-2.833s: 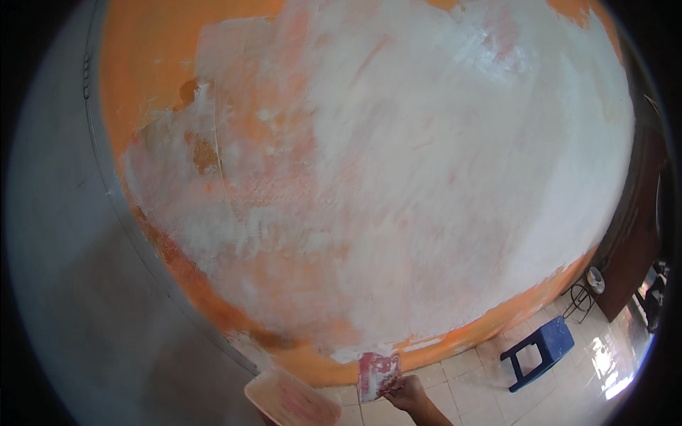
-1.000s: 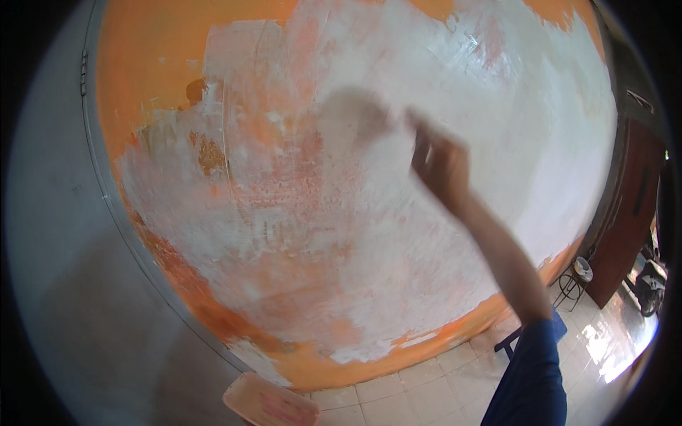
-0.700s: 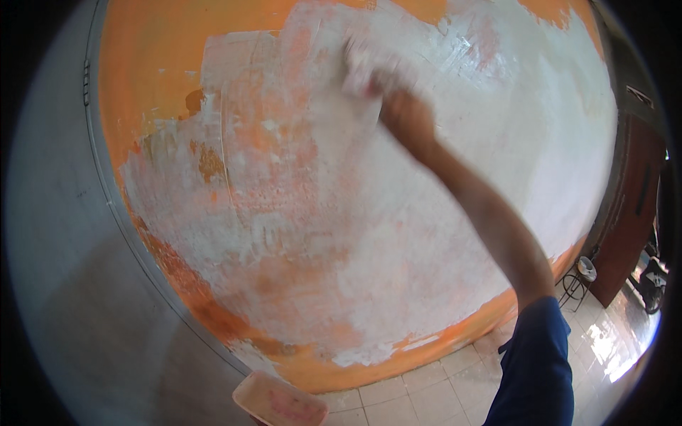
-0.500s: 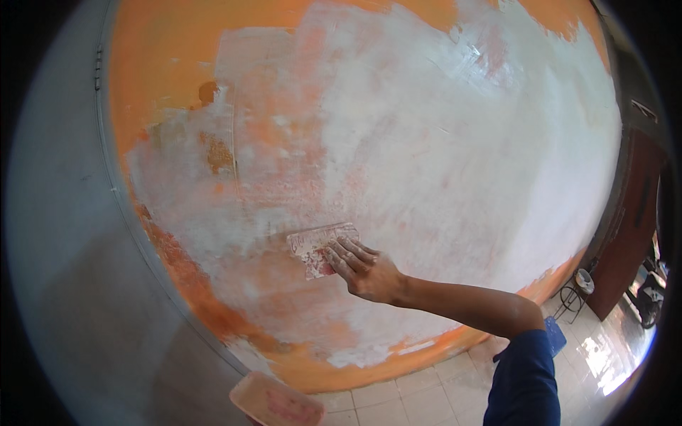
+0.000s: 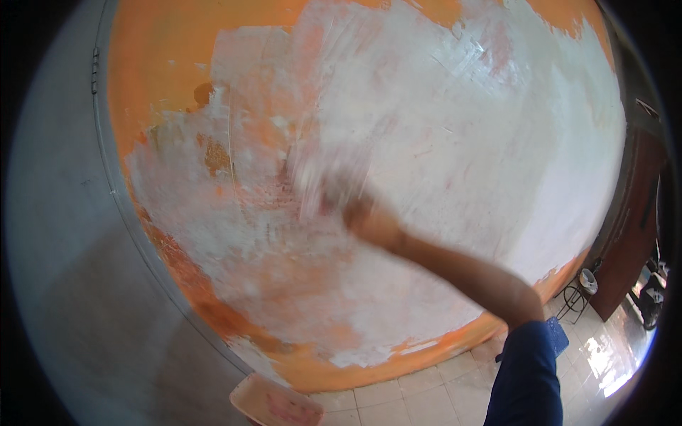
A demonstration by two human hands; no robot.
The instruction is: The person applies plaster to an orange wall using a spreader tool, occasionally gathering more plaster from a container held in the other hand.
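Note:
My right hand, blurred by motion, grips a pale, pink-smeared putty scraper against the middle left of the wall. The wall is orange, largely covered with uneven white coating through which pink and orange patches show. My bare forearm rises to it from a dark blue sleeve at the lower right. At the bottom edge a pale pink plastic tray with reddish residue is partly in view; my left hand is not visible at it or elsewhere.
A grey door with a hinge borders the wall on the left. A tiled floor runs below. At the right are a blue stool, mostly behind my arm, a wire stand with a white container, a brown wooden board and dark objects in bright light.
My right hand and scraper rose from the bottom to high on the wall, came down to the lower middle, and have moved up again since half a second ago. The tray stays low.

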